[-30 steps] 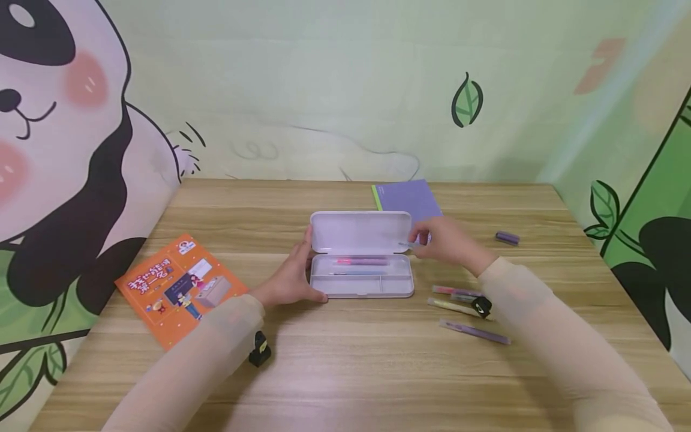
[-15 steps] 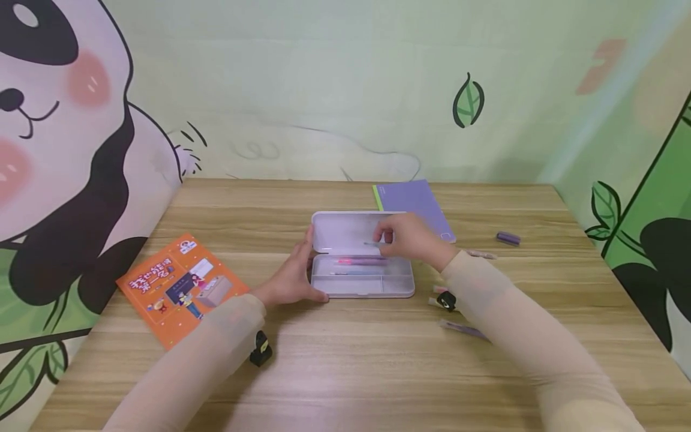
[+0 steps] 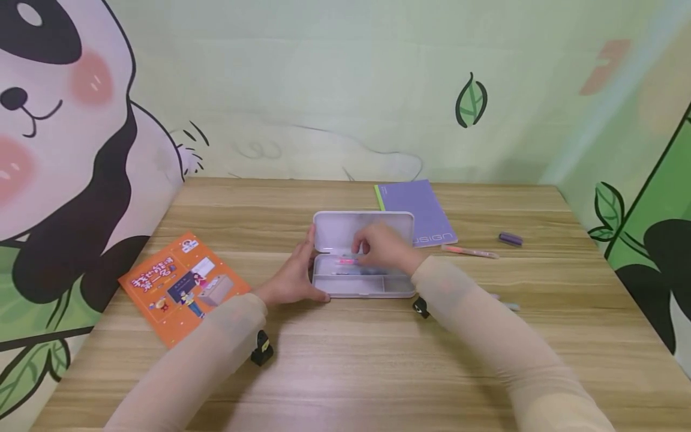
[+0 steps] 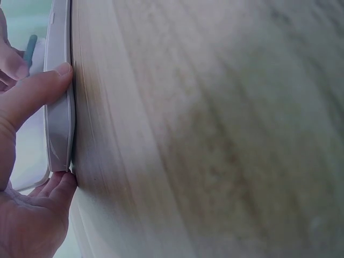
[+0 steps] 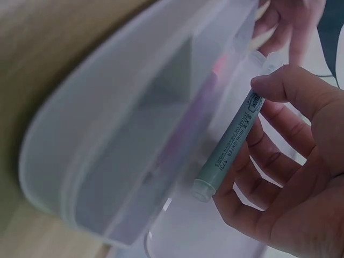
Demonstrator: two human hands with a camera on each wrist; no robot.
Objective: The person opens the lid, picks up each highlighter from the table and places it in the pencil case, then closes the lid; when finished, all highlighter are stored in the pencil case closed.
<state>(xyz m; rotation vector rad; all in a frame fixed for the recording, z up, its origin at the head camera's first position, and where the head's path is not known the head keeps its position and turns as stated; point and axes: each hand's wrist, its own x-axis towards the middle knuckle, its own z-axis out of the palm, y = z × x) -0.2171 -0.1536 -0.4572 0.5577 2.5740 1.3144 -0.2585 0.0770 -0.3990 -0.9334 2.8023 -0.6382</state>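
Observation:
A white pencil case [image 3: 345,288] stands open on the table, its lid tilted up at the back. My left hand [image 3: 291,276] grips its left end; in the left wrist view the thumb [image 4: 51,83] lies along the front wall and the fingers bend round the end. Over the case's back compartment, my right hand [image 3: 390,249] pinches a grey-green highlighter [image 5: 231,142] between thumb and fingers. A pink-tipped pen [image 3: 348,261] lies in that compartment, partly hidden by the right hand. Also in there, a thin bluish pen [image 3: 348,273] lies in front of it.
A purple notebook [image 3: 415,210] lies behind the case. To its right are a pink-tipped pen [image 3: 469,251] and a dark purple cap-like piece [image 3: 510,239]. The right sleeve hides most of the other pens [image 3: 510,306]. An orange book [image 3: 178,288] lies at left.
My right hand has moved left with the highlighter, from beside the lid to over the back compartment. Its sleeve now covers most of the pens at right. The left hand keeps its grip.

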